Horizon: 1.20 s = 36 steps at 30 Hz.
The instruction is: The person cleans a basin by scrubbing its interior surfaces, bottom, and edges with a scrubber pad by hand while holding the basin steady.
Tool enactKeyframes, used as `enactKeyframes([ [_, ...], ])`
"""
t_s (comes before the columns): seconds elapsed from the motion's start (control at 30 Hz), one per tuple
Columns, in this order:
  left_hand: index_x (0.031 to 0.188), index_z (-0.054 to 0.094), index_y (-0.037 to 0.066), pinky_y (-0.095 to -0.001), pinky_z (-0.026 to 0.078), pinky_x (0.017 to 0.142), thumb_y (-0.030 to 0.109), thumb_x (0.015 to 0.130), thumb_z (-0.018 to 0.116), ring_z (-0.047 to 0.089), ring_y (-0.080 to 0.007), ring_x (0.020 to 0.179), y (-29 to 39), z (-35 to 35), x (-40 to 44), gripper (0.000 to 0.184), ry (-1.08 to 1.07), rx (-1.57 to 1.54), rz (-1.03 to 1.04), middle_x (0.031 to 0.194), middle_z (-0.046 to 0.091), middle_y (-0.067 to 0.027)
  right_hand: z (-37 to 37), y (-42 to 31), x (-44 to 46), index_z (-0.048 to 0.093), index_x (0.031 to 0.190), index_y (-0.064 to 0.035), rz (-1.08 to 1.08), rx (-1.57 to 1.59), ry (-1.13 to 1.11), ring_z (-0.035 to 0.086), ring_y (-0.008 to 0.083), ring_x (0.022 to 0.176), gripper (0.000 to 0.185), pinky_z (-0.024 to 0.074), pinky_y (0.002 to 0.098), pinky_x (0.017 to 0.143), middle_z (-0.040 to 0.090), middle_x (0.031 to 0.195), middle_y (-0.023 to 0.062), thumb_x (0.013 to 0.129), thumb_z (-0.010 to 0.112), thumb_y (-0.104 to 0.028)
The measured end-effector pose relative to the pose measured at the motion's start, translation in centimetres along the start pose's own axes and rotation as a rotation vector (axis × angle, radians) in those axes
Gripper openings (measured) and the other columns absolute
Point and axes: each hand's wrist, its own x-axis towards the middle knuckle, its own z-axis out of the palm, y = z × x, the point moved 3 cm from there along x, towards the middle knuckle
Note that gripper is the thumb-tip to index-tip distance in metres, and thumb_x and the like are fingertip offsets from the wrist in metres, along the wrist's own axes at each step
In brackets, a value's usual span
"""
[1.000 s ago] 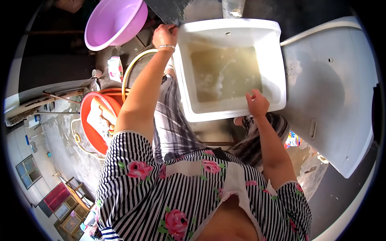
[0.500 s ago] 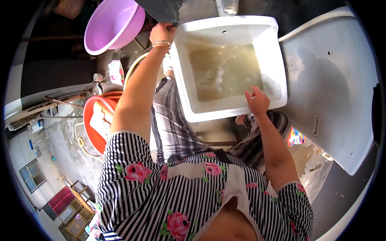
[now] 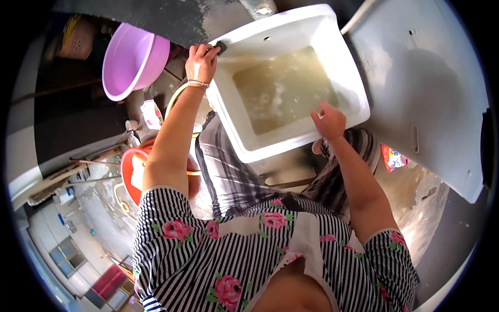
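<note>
Shifted onto the far-left corner of the white basin (image 3: 340, 67), the dark pad (image 3: 222, 48) pinched in the left hand (image 3: 201, 65) could drop into cloudy water (image 3: 275, 93) if that grip slips, the right hand (image 3: 330, 120) loosely parted.

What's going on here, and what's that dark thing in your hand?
A person sits at a white basin with murky water in it. The left hand holds a small dark pad at the basin's far left corner. The right hand is at the near side, its thumb and fingers apart, with nothing seen in it. Off to the left are a purple tub and a red tub.
</note>
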Motion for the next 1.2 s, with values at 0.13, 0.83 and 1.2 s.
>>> enactKeyframes([
  [0.13,0.098,0.07,0.02,-0.0327,0.052,0.072,0.011,0.074,0.063,0.055,-0.0193,0.091,-0.1,1.5,0.7,0.027,-0.092,0.064,0.329,0.096,0.059,0.0044,-0.7,-0.7,-0.1,0.064,0.097,-0.0133,0.044,0.002,-0.044,0.064,0.028,0.07,0.035,0.0486,0.0417,0.065,0.065,0.073,0.0046,0.081,0.065,-0.044],
  [0.83,0.101,0.067,0.022,-0.0347,0.048,0.071,0.018,0.075,0.058,0.054,-0.0174,0.095,-2.3,0.7,-0.6,0.028,-0.4,0.349,0.679,0.101,0.057,0.0042,-0.6,-0.7,-0.4,0.065,0.094,-0.01,0.016,0.057,-0.001,0.065,0.0287,0.076,0.038,0.0505,0.0395,0.07,0.068,0.085,0.0089,0.081,0.062,-0.046],
  [1.2,0.096,0.065,0.013,-0.0365,0.041,0.086,0.016,0.08,0.055,0.049,-0.0185,0.101,4.2,10.4,-0.8,0.019,-0.362,0.374,0.804,0.104,0.055,-0.0007,-1.4,-0.7,-0.6,0.067,0.093,-0.009,0.01,0.097,0.012,0.065,0.0279,0.076,0.038,0.0503,0.0383,0.071,0.068,0.084,0.0085,0.082,0.063,-0.045],
])
